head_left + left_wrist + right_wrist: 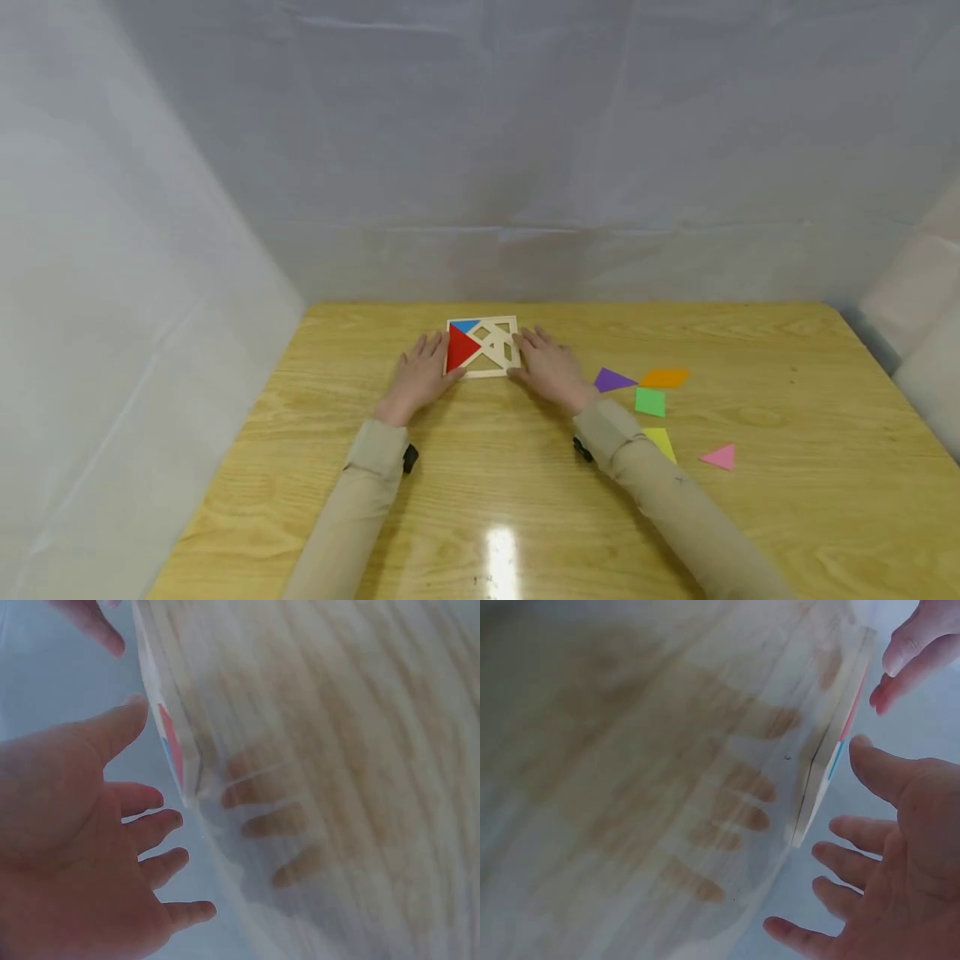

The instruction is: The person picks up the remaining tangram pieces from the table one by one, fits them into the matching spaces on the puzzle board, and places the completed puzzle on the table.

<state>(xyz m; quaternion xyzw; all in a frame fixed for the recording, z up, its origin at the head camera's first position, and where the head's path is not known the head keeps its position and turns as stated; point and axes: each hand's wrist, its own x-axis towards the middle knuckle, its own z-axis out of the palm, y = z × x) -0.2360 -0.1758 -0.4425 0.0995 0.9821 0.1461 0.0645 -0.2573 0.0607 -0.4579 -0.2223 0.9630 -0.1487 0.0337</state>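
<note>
Near the table's far edge lies a pale wooden tangram tray point(491, 373) with shaped cut-outs. A red triangle point(461, 347) fills its left side, and a blue triangle point(464, 325) sits at the top left corner. My left hand point(423, 375) is beside the tray's left edge, and my right hand point(551, 371) is at its right edge. Both have extended, spread fingers with nothing gripped. In the left wrist view, the thumb of the left hand point(82, 825) is close to the tray; the right wrist view shows the right hand point(922, 847) similarly. Whether fingertips touch it, I cannot tell.
Right of the tray, loose pieces lie on the wooden table point(480, 467): a purple triangle point(612, 381), orange parallelogram point(665, 378), green square point(650, 402) and pink triangle point(722, 457). A yellow piece point(662, 442) is partly hidden by the right sleeve. White sheeting point(480, 167) hangs behind.
</note>
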